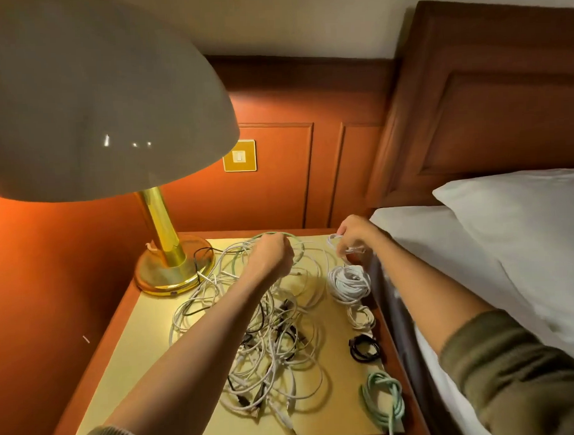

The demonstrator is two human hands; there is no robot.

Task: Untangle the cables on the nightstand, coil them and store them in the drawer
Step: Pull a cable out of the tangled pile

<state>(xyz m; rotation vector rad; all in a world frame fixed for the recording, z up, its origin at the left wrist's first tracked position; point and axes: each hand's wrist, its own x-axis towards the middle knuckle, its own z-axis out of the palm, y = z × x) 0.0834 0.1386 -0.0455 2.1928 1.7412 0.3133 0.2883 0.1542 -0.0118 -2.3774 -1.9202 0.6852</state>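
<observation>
I am looking down over my own two forearms at a nightstand (147, 346) with a pale yellow top. No drawer shows from here, and none of the cables is inside anything; all of them lie on the bare top.

Nearest me, at the right front corner, sits a mint-green coil (383, 399), one strand trailing off the front edge. Just beyond it along the right edge is a small black coil (365, 347), then a small cream coil (360, 317), then a larger white coil (349, 284). The four lie in a row, each apart from the next.

The middle of the top holds the tangle (270, 341), a loose heap of white, black and pale green cables crossing one another.

My left hand (272, 255) is at the far side of the heap, fingers curled around a pale green cable. My right hand (354, 236) is above the white coil, pinching a few small loops of thin white cable.

At the far left corner stands a brass lamp (164, 234), its wide shade overhead. Behind is wood panelling with a brass switch (239, 156). To the right lies a bed with a white pillow (523, 228).
</observation>
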